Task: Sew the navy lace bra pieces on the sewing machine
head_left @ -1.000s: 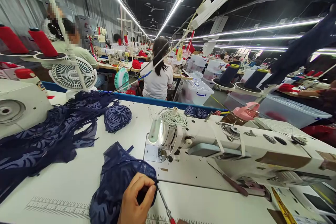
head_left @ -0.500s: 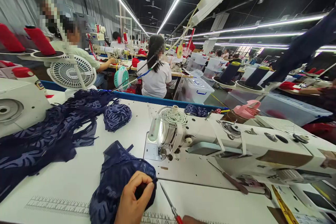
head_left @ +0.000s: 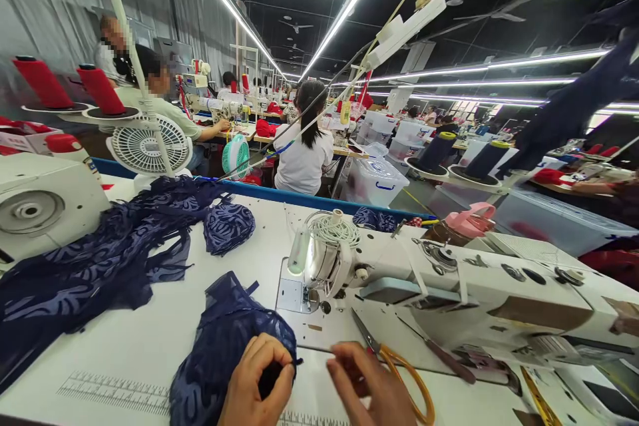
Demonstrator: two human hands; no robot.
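Observation:
My left hand (head_left: 262, 379) pinches the edge of a navy patterned fabric piece (head_left: 214, 346), shaped like a bra cup, at the table front. A short dark end sticks out past the fingertips. To its right is my right hand (head_left: 372, 383), with curved fingers and a gap between thumb and forefinger, nothing seen between them. Scissors (head_left: 367, 333) with orange handles lie right beside it, blades pointing up and left; the hand covers part of the handles. Beyond the hands stands a white sewing machine (head_left: 449, 279), its needle area near the fabric.
Navy fabric pieces (head_left: 100, 259) are heaped on the left, near another cup piece (head_left: 229, 226). A brown-handled tool (head_left: 444, 353) lies by the machine. A ruler scale (head_left: 114, 393) marks the table front. A small white fan (head_left: 150, 143) and co-workers are beyond.
My right hand has come up into view beside the left hand. The scissors have moved right and up, toward the machine. My left hand keeps its pinch on the fabric.

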